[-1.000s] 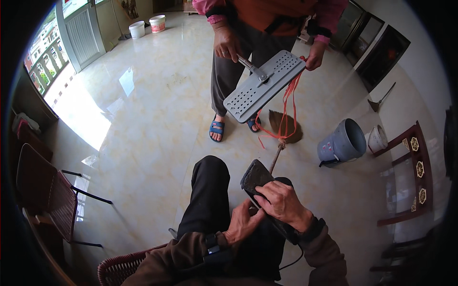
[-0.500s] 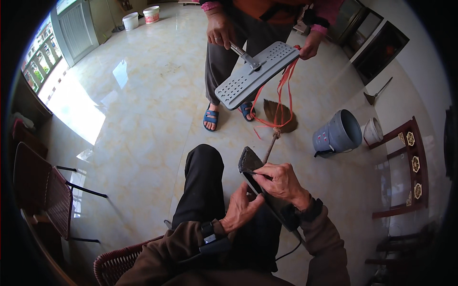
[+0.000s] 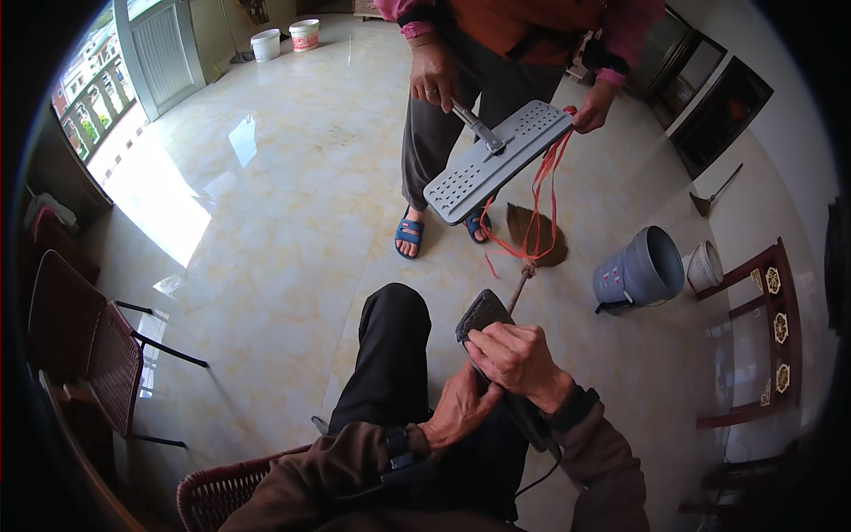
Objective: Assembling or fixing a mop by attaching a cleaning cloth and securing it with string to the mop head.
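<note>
As both hands (image 3: 461, 407) (image 3: 517, 358) grip it, a dark pad (image 3: 487, 309) protrudes beyond.

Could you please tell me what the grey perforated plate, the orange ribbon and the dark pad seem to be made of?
Plate: probably plastic, matte, judging by its even grey and neat holes.
Ribbon: likely thin plastic, smooth, given its bright, flat strands.
Pad: perhaps fabric or foam, dull and rough, from its fuzzy-looking edge; too dark to be sure.

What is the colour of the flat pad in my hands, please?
The flat pad is dark grey, nearly black; see the head view.
</note>
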Available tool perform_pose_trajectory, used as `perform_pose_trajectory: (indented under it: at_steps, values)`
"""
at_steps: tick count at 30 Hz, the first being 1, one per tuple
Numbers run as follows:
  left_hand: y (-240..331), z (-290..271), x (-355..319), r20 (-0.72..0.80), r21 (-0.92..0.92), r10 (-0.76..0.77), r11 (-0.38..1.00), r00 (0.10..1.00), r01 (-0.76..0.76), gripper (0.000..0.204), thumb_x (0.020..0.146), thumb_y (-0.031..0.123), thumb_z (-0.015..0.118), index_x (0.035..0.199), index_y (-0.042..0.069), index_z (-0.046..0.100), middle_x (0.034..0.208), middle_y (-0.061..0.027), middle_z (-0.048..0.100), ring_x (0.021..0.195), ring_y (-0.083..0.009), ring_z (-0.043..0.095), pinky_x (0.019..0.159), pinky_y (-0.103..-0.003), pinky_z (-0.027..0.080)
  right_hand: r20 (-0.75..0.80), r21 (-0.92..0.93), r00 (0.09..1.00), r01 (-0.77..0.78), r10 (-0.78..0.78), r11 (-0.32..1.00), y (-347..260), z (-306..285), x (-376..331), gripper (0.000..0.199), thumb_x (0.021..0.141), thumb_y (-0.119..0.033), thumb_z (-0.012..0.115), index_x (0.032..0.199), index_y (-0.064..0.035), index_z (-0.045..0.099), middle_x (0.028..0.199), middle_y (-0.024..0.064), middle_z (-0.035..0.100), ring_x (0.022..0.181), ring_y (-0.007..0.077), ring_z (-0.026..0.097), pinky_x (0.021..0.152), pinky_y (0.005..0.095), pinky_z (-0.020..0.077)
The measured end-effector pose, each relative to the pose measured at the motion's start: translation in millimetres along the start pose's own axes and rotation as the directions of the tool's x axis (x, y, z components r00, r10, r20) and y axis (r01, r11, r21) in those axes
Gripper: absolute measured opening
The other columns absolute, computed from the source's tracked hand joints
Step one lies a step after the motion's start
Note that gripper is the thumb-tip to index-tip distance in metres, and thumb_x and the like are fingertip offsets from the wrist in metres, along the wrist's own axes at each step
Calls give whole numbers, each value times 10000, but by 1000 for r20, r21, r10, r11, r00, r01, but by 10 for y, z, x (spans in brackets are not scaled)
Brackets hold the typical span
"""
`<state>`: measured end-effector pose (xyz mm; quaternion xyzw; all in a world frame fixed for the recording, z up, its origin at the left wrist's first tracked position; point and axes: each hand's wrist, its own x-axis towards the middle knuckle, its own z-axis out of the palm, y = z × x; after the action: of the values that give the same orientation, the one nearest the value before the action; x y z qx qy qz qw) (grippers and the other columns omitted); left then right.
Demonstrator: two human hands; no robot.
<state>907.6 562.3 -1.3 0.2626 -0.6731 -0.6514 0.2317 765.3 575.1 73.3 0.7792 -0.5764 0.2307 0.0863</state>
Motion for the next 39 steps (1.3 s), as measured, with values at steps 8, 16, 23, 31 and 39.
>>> perform_pose_trajectory:
  at_steps: [8, 16, 23, 31, 39]
  values:
    - [43, -21, -1, -46, -10, 68, 998, 997, -69, 407, 865, 253, 681, 1072, -56, 515, 780, -212, 595, 666, -322, 591, 624, -427, 464, -101, -31, 994, 39, -42, 999, -3, 102, 9, 135, 750, -67, 711, 816, -44, 596, 682, 43, 511, 578, 204, 585, 527, 318, 487]
    - [21, -11, -27, -59, -38, 32, 999, 998, -34, 396, 865, 256, 682, 1059, -56, 535, 790, -215, 600, 701, -326, 606, 648, -418, 476, -160, -4, 987, -7, 6, 1000, -21, 180, -5, 126, 735, -37, 702, 820, -50, 610, 706, 49, 558, 604, 218, 610, 558, 316, 512]
    - [-100, -109, -80, 58, -100, -11, 995, 998, 17, 372, 889, 216, 624, 1115, -62, 528, 933, -239, 635, 895, -350, 641, 792, -412, 493, 72, 265, 987, -155, 141, 952, -12, 49, 110, 140, 785, -98, 742, 878, -48, 649, 748, 67, 608, 649, 233, 633, 588, 339, 516]
    - [-70, -152, -115, 147, -154, 13, 988, 989, 9, 326, 932, 132, 552, 1210, -38, 531, 1023, -191, 654, 985, -238, 638, 874, -373, 490, 165, 171, 907, -414, 388, 894, 459, -92, -27, 330, 869, -236, 716, 1114, -28, 639, 1003, 171, 599, 925, 347, 612, 750, 394, 515]
    - [11, -201, -288, 226, -131, -62, 987, 972, 93, 337, 945, 114, 569, 1233, -56, 525, 1099, -182, 653, 1053, -212, 621, 921, -359, 484, 551, 291, 660, -726, 511, 624, 620, -291, 80, 301, 845, -218, 738, 1012, 25, 674, 837, 101, 691, 754, 156, 651, 718, 300, 523]
